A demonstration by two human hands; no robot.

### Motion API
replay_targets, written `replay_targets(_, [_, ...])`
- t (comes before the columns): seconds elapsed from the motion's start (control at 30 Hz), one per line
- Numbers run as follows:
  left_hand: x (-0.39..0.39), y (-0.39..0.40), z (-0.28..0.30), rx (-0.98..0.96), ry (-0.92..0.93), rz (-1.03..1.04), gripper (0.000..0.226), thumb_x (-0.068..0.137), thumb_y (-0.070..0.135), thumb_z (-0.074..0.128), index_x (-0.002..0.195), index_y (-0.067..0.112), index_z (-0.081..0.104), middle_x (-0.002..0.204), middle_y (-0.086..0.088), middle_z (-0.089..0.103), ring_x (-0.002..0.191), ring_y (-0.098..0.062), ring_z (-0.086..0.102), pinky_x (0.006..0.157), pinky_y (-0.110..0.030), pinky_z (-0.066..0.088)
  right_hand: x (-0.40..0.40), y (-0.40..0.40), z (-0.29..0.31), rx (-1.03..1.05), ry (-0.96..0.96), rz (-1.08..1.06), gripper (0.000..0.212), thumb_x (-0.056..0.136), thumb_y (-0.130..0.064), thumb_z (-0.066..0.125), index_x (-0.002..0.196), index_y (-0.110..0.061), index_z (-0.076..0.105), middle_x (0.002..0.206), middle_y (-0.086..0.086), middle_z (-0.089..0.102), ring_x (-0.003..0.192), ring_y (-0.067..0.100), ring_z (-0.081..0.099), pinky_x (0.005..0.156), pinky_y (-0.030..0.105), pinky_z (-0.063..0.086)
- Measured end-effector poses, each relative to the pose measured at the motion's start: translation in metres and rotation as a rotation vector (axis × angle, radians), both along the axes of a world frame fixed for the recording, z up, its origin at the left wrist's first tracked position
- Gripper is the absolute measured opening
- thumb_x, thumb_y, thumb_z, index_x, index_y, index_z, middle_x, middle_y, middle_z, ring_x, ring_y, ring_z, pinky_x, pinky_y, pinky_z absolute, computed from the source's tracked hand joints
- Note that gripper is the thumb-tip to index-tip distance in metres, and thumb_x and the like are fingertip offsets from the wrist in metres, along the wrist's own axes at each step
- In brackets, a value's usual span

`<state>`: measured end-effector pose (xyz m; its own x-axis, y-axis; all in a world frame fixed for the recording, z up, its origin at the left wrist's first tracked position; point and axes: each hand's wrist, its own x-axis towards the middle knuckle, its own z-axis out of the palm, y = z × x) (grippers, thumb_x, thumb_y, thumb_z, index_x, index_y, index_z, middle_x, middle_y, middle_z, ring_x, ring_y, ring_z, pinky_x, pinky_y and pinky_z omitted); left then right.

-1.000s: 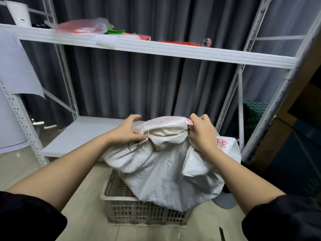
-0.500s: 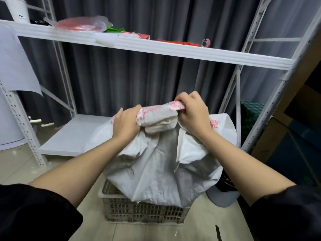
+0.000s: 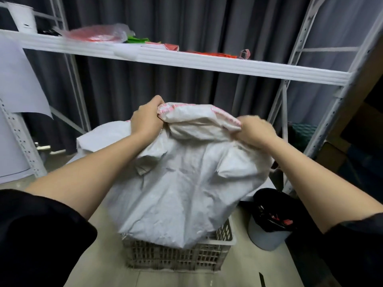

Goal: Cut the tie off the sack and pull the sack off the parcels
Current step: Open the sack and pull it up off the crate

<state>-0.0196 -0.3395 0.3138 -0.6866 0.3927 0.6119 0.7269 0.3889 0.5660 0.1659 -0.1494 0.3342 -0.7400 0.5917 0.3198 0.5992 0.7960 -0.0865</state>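
A white woven sack (image 3: 182, 183) sat bulging in a plastic crate (image 3: 180, 255) on the floor, its red-printed top edge bunched and lifted. The left hand (image 3: 146, 119) & right hand (image 3: 253, 131) each had a tight grip on that edge, fingers curled round the fabric. A lined bin (image 3: 269, 224) stood just right of the crate, w/ shelving (image 3: 186, 61) behind.
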Motion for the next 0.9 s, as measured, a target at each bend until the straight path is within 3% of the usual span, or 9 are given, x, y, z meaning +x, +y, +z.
replay_targets(0.1, [-0.004, -0.003, 0.008, 0.238, 0.072, 0.045, 0.024, 0.076, 0.007, 0.047, 0.092, 0.024, 0.053, 0.084, -0.003, 0.064, 0.078, -0.032, 0.055, 0.064, -0.035, 0.040, -0.004, 0.003, 0.008, 0.448, 0.347, -0.008, 0.016, 0.078, -0.014, 0.062, 0.093, -0.009, 0.060, 0.096, 0.014, 0.057, 0.085, 0.038, 0.055, 0.060, 0.037, 0.034])
replay_targets(0.13, [-0.003, -0.002, 0.009, 0.220, 0.087, 0.045, 0.027, 0.076, 0.005, 0.047, 0.094, 0.023, 0.053, 0.084, -0.003, 0.063, 0.079, -0.032, 0.055, 0.063, -0.034, 0.037, -0.008, 0.003, 0.011, 0.461, 0.354, -0.031, 0.020, 0.075, -0.009, 0.062, 0.095, -0.008, 0.059, 0.097, 0.015, 0.056, 0.085, 0.038, 0.054, 0.060, 0.037, 0.033])
replay_targets(0.27, [-0.013, 0.000, 0.010, -0.175, 0.026, -0.017, 0.014, 0.083, 0.015, 0.049, 0.094, 0.021, 0.054, 0.095, -0.009, 0.066, 0.088, -0.037, 0.059, 0.067, -0.034, 0.038, -0.008, 0.012, 0.005, 0.374, 0.099, -0.020, 0.019, 0.080, -0.013, 0.059, 0.099, -0.008, 0.061, 0.104, 0.013, 0.057, 0.096, 0.036, 0.054, 0.066, 0.037, 0.032])
replay_targets(0.37, [-0.008, -0.001, 0.003, -0.009, 0.132, 0.047, 0.028, 0.074, 0.004, 0.049, 0.095, 0.022, 0.053, 0.084, -0.005, 0.066, 0.078, -0.035, 0.057, 0.063, -0.033, 0.035, -0.005, 0.009, -0.004, 0.455, 0.299, -0.101, 0.022, 0.074, -0.007, 0.061, 0.096, -0.008, 0.060, 0.099, 0.015, 0.055, 0.087, 0.036, 0.052, 0.064, 0.037, 0.027])
replay_targets(0.5, [-0.006, 0.003, 0.004, -0.114, 0.084, 0.020, 0.023, 0.075, 0.006, 0.048, 0.094, 0.020, 0.050, 0.088, -0.013, 0.065, 0.082, -0.040, 0.058, 0.067, -0.039, 0.043, -0.008, 0.013, 0.006, 0.438, 0.256, -0.045, 0.022, 0.075, -0.005, 0.060, 0.097, -0.007, 0.060, 0.103, 0.016, 0.055, 0.092, 0.038, 0.053, 0.065, 0.038, 0.034])
replay_targets(0.6, [-0.003, 0.005, 0.012, 0.094, 0.204, 0.068, 0.030, 0.072, 0.002, 0.048, 0.095, 0.021, 0.051, 0.082, -0.007, 0.065, 0.076, -0.037, 0.055, 0.060, -0.036, 0.036, -0.004, 0.015, 0.007, 0.552, 0.497, -0.139, 0.029, 0.061, 0.004, 0.060, 0.089, -0.005, 0.057, 0.092, 0.017, 0.056, 0.078, 0.036, 0.052, 0.060, 0.037, 0.029])
replay_targets(0.73, [0.000, 0.010, 0.004, -0.064, 0.203, 0.060, 0.035, 0.070, -0.001, 0.046, 0.098, 0.019, 0.049, 0.083, -0.008, 0.064, 0.076, -0.038, 0.055, 0.061, -0.035, 0.035, -0.006, 0.020, -0.011, 0.526, 0.465, -0.071, 0.029, 0.059, 0.006, 0.062, 0.086, -0.003, 0.056, 0.089, 0.017, 0.054, 0.075, 0.036, 0.051, 0.059, 0.034, 0.026])
replay_targets(0.83, [0.005, 0.002, -0.004, -0.030, 0.224, 0.014, 0.035, 0.070, -0.001, 0.047, 0.098, 0.019, 0.050, 0.082, 0.002, 0.060, 0.075, -0.031, 0.055, 0.060, -0.035, 0.036, 0.001, 0.022, -0.020, 0.571, 0.565, -0.042, 0.028, 0.054, 0.007, 0.062, 0.079, -0.003, 0.055, 0.081, 0.016, 0.054, 0.067, 0.033, 0.049, 0.055, 0.031, 0.025])
replay_targets(0.9, [0.010, -0.001, -0.013, -0.053, 0.258, -0.076, 0.038, 0.072, -0.001, 0.049, 0.104, 0.019, 0.052, 0.094, 0.003, 0.060, 0.083, -0.026, 0.056, 0.066, -0.038, 0.043, 0.002, 0.022, -0.029, 0.561, 0.601, -0.040, 0.028, 0.055, 0.008, 0.062, 0.080, -0.003, 0.055, 0.081, 0.016, 0.054, 0.067, 0.033, 0.049, 0.055, 0.031, 0.027])
